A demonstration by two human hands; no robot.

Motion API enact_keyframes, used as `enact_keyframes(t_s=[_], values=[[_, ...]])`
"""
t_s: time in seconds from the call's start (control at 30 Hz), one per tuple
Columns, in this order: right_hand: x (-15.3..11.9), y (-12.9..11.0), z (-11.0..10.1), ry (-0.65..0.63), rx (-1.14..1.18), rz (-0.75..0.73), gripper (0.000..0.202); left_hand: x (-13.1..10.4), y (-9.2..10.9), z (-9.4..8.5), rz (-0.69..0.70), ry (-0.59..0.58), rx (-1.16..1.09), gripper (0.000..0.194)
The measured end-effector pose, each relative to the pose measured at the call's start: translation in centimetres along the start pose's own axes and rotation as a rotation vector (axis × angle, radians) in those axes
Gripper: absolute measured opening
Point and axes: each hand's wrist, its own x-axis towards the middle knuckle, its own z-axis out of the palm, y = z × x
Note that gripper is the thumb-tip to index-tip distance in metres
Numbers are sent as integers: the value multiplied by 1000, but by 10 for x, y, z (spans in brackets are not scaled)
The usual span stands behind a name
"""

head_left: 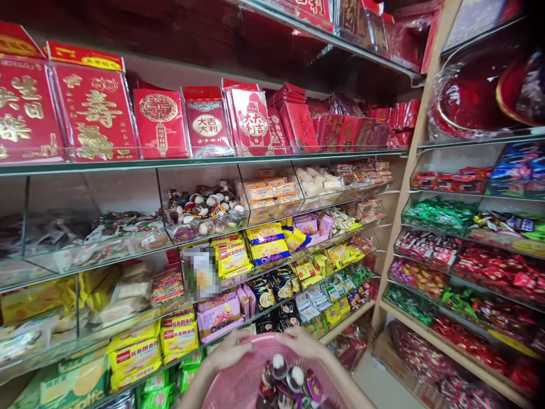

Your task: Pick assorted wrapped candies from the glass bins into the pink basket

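A pink plastic basket (251, 355) is held low in front of me, its near part cut off by the bottom of the view. My left hand (232, 347) grips the far rim on the left side. On the same rim, to the right, my right hand (302, 343) is closed, with its fingertips resting near the edge. Inside the basket lie several small round candy cups (296, 376) with dark and white contents. Similar candy cups (208, 204) fill a glass shelf compartment above and beyond the basket.
Glass shelves hold yellow wafer packs (231, 254), purple wafer packs (219, 315) and other wrapped sweets. Red envelopes (162, 122) stand on the shelf above. At right, another rack holds red-wrapped candies (489, 267) and green ones (440, 213). A wooden upright (404, 187) separates the racks.
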Motion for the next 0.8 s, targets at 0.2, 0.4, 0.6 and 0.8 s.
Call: enact_keyframes(t_s=[0.2, 0.4, 0.6, 0.8], values=[[-16, -13, -5, 45, -9, 56, 53, -20, 16, -14, 32, -103, -142, 26], [-30, -21, -7, 73, 12, 89, 52, -68, 5, -24, -100, 37, -198, 46], [-27, -25, 1, 62, 3, 116, 52, -116, -37, -1, -195, 376, -437, 60], [-22, -11, 2, 80, 8, 138, 52, -170, -42, 31, -361, 557, -639, 64]])
